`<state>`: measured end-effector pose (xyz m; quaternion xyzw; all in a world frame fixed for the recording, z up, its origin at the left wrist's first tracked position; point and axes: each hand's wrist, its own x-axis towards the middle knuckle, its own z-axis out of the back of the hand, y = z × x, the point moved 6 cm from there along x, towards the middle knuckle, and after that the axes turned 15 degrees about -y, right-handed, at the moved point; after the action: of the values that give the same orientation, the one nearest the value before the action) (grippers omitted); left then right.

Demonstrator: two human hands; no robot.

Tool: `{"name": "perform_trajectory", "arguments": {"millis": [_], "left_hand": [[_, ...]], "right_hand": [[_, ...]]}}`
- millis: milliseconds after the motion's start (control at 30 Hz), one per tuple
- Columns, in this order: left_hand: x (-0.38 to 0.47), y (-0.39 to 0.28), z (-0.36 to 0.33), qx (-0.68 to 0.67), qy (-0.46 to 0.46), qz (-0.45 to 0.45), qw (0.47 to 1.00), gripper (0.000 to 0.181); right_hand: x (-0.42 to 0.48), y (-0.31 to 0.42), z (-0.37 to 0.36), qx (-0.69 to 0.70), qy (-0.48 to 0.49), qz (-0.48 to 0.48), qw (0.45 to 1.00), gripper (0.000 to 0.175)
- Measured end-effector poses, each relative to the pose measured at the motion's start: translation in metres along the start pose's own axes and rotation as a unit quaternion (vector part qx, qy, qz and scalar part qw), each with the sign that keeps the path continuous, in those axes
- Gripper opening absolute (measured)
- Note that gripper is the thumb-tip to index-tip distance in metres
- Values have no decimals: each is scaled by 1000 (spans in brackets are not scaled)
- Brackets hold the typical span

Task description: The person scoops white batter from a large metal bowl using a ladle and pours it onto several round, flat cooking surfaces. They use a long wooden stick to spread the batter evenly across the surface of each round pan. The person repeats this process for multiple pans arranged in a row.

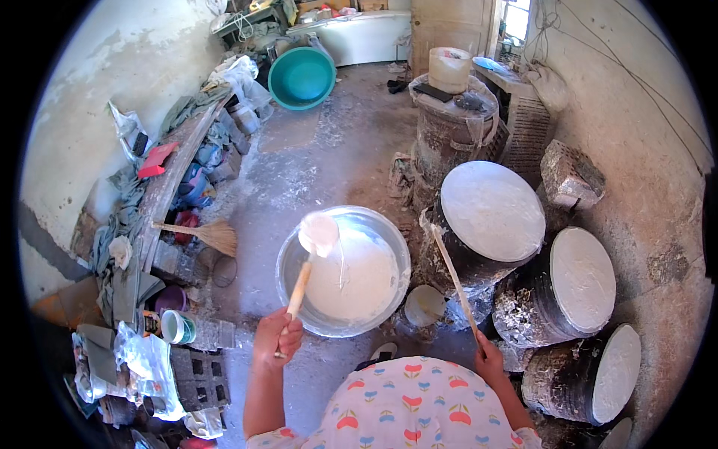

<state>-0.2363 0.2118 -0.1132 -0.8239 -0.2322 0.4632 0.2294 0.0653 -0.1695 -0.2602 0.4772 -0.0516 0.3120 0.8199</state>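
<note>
My left hand [278,339] is closed around the wooden handle of a ladle [318,233]. The ladle's bowl, filled with pale batter, hangs over a wide metal basin [399,236]. A thin stream falls from it into the pale batter [353,280] below. My right hand [488,354] grips a long wooden stick [457,283] that slants up and away. The far end of this stick lies near the left edge of the nearest large round griddle [492,210], whose top is coated in a whitish layer. A small tub [424,306] stands between basin and griddle.
Two more white-coated round griddles [583,280] [616,375] stand along the right. Behind them are a hollow brick [572,174] and a drum [454,132] bearing a plastic bucket [450,70]. A straw broom [210,236] and cluttered plank [185,134] line the left; a green tub [302,78] leans farther back.
</note>
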Motion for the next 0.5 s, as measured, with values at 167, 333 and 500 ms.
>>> {"name": "perform_trajectory", "arguments": {"millis": [167, 333, 500], "left_hand": [[-23, -14, -33, 256, -46, -153, 953, 20], [29, 25, -14, 60, -20, 35, 997, 21], [7, 9, -29, -13, 64, 55, 996, 26]], "right_hand": [[-6, -9, -1, -38, 33, -16, 999, 55], [0, 4, -3, -32, 24, -1, 999, 59], [-3, -7, -2, -41, 43, -54, 997, 61]]}}
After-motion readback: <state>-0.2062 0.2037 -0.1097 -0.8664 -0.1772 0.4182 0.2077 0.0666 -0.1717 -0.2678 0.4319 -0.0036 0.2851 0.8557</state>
